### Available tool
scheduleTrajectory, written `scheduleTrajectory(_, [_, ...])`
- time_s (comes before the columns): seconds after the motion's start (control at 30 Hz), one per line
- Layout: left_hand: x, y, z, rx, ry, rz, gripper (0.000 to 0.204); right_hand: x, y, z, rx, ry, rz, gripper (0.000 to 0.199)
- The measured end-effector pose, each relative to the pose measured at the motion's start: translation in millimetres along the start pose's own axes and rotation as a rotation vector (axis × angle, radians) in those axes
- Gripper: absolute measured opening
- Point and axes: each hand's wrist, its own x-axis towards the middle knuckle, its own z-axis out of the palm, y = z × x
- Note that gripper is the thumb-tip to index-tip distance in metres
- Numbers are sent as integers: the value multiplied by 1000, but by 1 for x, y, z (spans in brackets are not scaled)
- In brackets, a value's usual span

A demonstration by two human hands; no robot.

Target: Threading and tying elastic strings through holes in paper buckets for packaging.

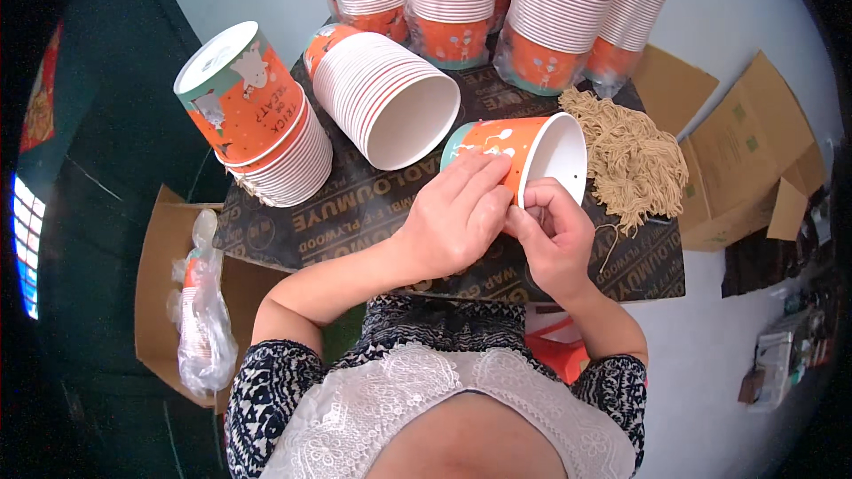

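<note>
Lettering marks the tabletop and upturned tubs; an orange tub (mouth rightward) lies sideways, left hand clasping its wall, right hand pinching its rim.

Here's the tabletop, a dark plywood board with pale printing all over it, and it's a busy one! On the left, an upside-down stack of orange paper cups, white base facing up. Just beside it, a second stack lies on its side, open mouth towards the near right. Along the far edge, wrapped stacks stand in clear plastic, rims crowding upward. And over on the right, a tangled heap of tan string, one loose strand trailing nearward!
</note>
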Motion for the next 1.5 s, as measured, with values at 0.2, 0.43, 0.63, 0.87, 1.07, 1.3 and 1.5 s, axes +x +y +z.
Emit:
scheduleTrajectory(0.2, [15, -7, 8, -15, 0, 104, 32, 0, 2, -11, 48, 31, -1, 9])
scheduleTrajectory(0.43, [72, -76, 37, -140, -35, -420, 10, 4, -5, -34, -72, 93, 15, 8])
scheduleTrajectory(0.63, [95, -162, 80, 172, -370, -519, 25, 2, -7, -41, -144, 99, -3, 8])
scheduleTrajectory(0.87, [90, -187, 105, 139, -473, -515, 25, 1, -4, -38, -147, 144, -60, 9])
scheduleTrajectory(1.07, [93, -107, 59, -190, -378, -396, 33, -4, 10, -39, -80, 153, -92, 12])
scheduleTrajectory(1.3, [83, -39, -15, -473, -524, 36, 37, 9, -18, -48, -265, -66, -156, 15])
scheduleTrajectory(1.5, [60, -37, -43, -430, -622, -120, 17, 28, -36, -49, -436, -17, -351, 16])
